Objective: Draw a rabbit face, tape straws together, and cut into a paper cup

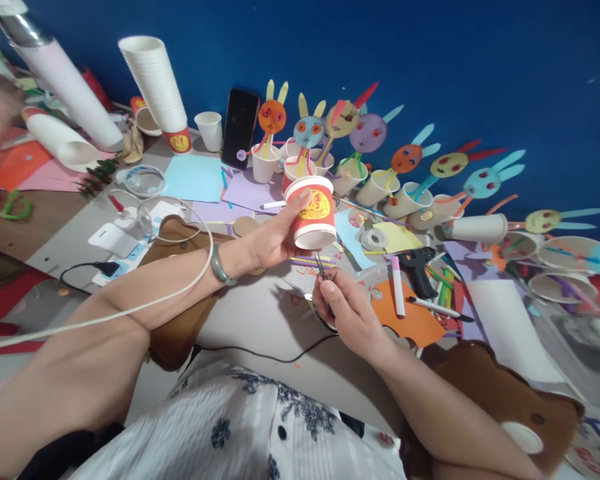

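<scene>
Cup (319,219) at dial centre, pinched by left hand (279,239), thumb in front. Right hand (347,303) curled round slim metal tool (319,261), tip at cup's six o'clock, contact unclear. Seemingly working cup's lower end; calls for steady hold, careful tip.

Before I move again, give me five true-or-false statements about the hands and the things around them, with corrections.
1. The left hand holds a paper cup. True.
2. The right hand grips the glue gun. False: it holds scissors; the glue gun lies to its right.
3. A bangle is on the left wrist. True.
4. The wall behind is yellow. False: it is blue.
5. In the picture, the phone stands left of the rabbit-eared figures. True.
</scene>
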